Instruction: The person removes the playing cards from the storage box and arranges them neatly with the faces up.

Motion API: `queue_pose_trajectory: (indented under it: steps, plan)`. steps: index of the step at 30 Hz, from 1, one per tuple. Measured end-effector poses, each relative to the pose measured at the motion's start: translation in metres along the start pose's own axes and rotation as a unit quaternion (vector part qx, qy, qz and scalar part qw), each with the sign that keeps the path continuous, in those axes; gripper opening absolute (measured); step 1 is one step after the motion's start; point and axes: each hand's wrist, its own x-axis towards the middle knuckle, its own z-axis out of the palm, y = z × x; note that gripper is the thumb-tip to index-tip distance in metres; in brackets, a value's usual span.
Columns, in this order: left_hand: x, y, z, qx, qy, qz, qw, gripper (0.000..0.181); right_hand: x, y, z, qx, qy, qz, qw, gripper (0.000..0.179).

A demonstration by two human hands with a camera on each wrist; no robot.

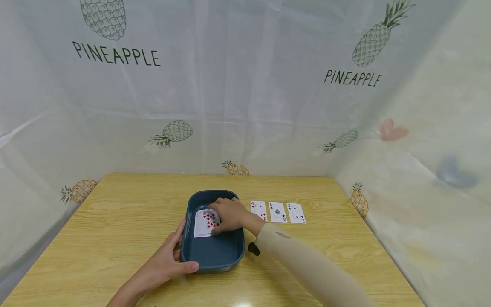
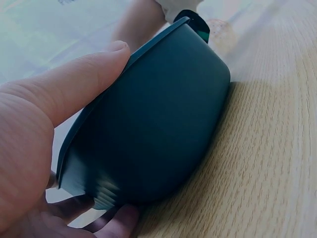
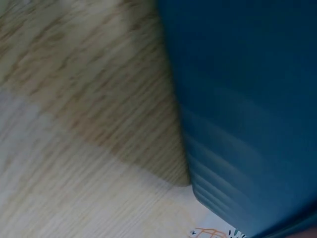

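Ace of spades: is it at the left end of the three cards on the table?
No, the head view shows the ace of spades in the middle, between the red four and the black two.

Soft even light, glare on near table (image 1: 326,264), blurry right-wrist view

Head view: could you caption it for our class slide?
Left grip on the blue tray, right grip at the cards inside, three face-up cards alongside.

Head view above, wrist views beside tray (image 1: 212,252)
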Motion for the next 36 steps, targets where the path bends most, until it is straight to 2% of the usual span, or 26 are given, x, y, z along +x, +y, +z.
queue_pose_trajectory:
  steps: [7,20,24,27,31,36]
  plan:
    - [-0.001,0.001,-0.002,0.006,0.008,0.003,0.9999,0.122,0.003,-0.005,0.001,-0.048,-0.014,0.016,0.9987,0.085]
    - [-0.001,0.001,-0.003,-0.001,-0.009,0.014,0.9999,0.122,0.001,-0.006,-0.004,-0.031,-0.007,0.013,0.9994,0.084]
    - [0.0,-0.001,-0.002,0.001,-0.002,0.006,1.0,0.121,-0.001,-0.004,-0.004,0.005,-0.003,0.015,0.9999,0.085]
    - [0.0,-0.002,-0.002,0.008,0.008,0.002,0.9999,0.121,-0.004,-0.002,-0.007,0.058,0.009,0.011,0.9982,0.083]
    - [0.0,-0.002,-0.001,0.017,0.013,0.01,0.9997,0.121,-0.012,0.001,-0.016,0.128,0.035,-0.008,0.9911,0.083]
    - [0.0,-0.002,0.0,0.023,0.016,0.021,0.9994,0.123,-0.03,0.009,-0.034,0.174,0.061,-0.02,0.9826,0.085]
